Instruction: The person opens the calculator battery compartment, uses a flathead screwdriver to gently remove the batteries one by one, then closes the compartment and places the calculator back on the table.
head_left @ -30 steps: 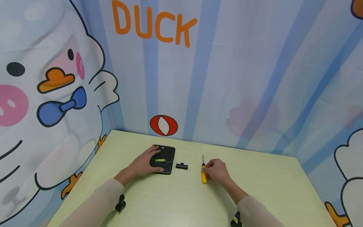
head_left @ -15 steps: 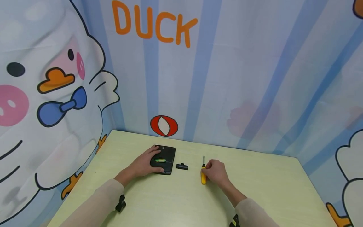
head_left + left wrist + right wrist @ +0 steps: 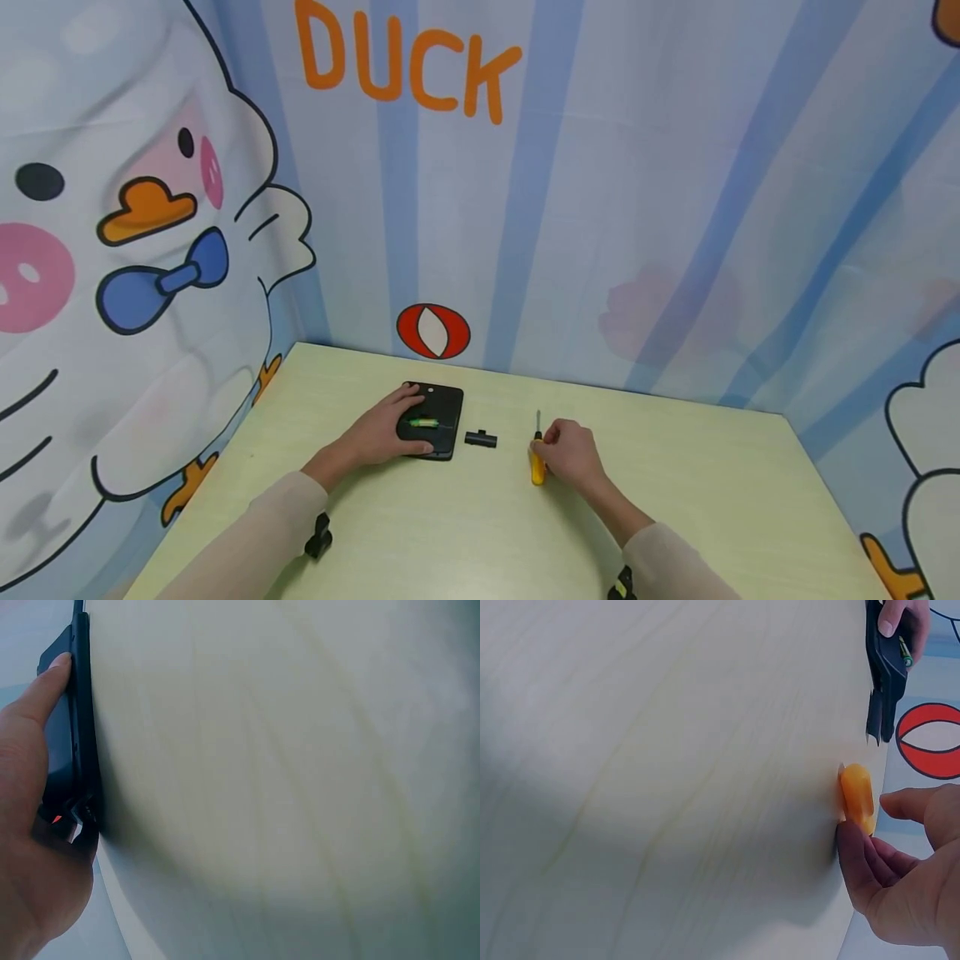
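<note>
Yellow-handled screwdriver (image 3: 537, 462) on the pale tabletop (image 3: 450, 533), pinched in your right hand (image 3: 572, 452), while your left hand (image 3: 380, 432), fingers spread, rests on a flat black device (image 3: 446, 408) bearing a small green item (image 3: 423, 423); a small black part (image 3: 481, 439) lies between.

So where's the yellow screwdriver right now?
In the head view, the yellow screwdriver is at the right hand, right of the small black piece.

Head view bright, faint sheen on tabletop (image 3: 465, 537); wrist views dimmer, soft-edged shadows.
</note>
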